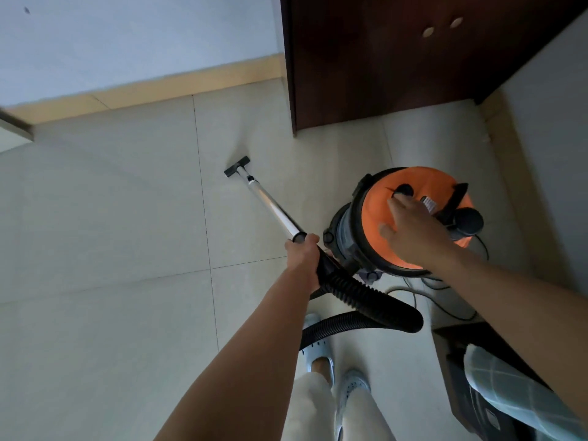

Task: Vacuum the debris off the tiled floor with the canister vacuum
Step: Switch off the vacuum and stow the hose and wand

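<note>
Head view: left hand (302, 257) grips the wand (270, 203); right hand's (413, 232) straight fingers (396, 206) reach the canister vacuum's (410, 218) switch (403, 190). Press squarely, keeping the nozzle (237, 166) flat on the floor (111, 218).

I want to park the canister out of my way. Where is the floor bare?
Bare tiles lie left of the wand, up to the skirting. Crowded: between canister, hose, cord and the dark cabinet.
</note>
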